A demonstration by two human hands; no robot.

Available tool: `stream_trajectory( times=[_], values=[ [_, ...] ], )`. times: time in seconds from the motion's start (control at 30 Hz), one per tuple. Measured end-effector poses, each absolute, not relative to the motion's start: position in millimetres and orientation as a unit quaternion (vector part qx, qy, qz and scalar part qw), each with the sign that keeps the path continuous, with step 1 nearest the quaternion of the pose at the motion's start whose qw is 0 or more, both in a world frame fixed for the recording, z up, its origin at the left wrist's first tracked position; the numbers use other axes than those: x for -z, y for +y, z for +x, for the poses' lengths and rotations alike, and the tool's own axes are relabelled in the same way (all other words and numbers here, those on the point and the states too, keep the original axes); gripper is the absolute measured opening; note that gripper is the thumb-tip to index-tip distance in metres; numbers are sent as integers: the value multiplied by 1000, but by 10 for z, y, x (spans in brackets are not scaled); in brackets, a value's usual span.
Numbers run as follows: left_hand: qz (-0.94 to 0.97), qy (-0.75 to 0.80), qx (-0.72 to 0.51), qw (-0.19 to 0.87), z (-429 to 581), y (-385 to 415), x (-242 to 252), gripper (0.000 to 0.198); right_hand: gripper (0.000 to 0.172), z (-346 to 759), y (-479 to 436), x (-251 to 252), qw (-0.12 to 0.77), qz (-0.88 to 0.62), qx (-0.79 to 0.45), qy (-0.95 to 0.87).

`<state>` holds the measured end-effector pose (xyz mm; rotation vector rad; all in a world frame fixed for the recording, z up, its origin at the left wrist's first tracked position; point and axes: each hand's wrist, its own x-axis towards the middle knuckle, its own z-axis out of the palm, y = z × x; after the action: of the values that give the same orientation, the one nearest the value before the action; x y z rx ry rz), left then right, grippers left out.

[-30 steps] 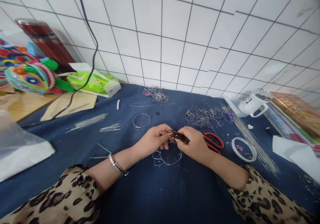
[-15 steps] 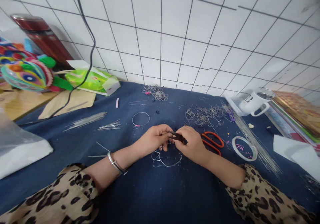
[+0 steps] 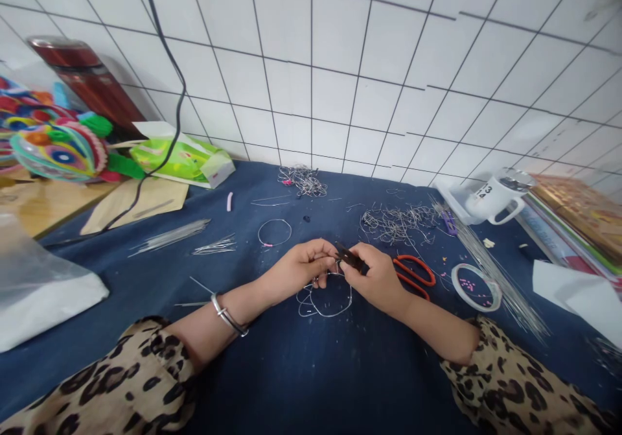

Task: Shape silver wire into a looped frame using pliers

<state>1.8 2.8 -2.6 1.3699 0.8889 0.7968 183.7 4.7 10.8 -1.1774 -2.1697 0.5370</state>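
Note:
My left hand (image 3: 311,265) is closed in a pinch on a looped silver wire (image 3: 332,315), whose rings hang below the fingers. Dark-jawed pliers (image 3: 348,257) sit in my closed right hand (image 3: 375,278), their tip close to the left fingertips. The orange handles (image 3: 415,276) lying to the right of that hand appear to belong to a tool on the cloth, partly hidden by the hand. Behind my left hand lies a wire ring (image 3: 275,232) with a small pink piece on it.
Tangled wire (image 3: 396,224) and a second wire heap (image 3: 304,181) lie toward the wall. At right are long straight wires (image 3: 505,286), a round dish (image 3: 475,288) of pink beads and a white mug (image 3: 500,196). A black cable (image 3: 181,91) hangs at left.
The pliers have tilted upward and their tip has come slightly away from the left fingers. The hanging wire loops have shifted a little upward. My left hand keeps its pinch.

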Motion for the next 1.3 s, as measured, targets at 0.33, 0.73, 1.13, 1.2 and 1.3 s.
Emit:
stream_trajectory(
  times=[0.33,0.73,1.13,1.2,1.3],
  values=[
    [608,390,-344,600,15,16,3,20,5,1841,51,-87,322,-461,-235,-793],
    [623,433,-355,546,34,20,44,16,7,1838,58,-63,326,-455,-244,-792],
    [595,432,-408,541,0,63,8,14,24,1964,109,-270,338,-368,-246,-831],
    [587,432,-415,544,-6,68,1,13,26,1998,118,-345,295,-369,-207,-857],
    [583,430,-422,545,-5,69,-11,13,26,2045,99,-468,174,-379,-109,-902]
  ],
)
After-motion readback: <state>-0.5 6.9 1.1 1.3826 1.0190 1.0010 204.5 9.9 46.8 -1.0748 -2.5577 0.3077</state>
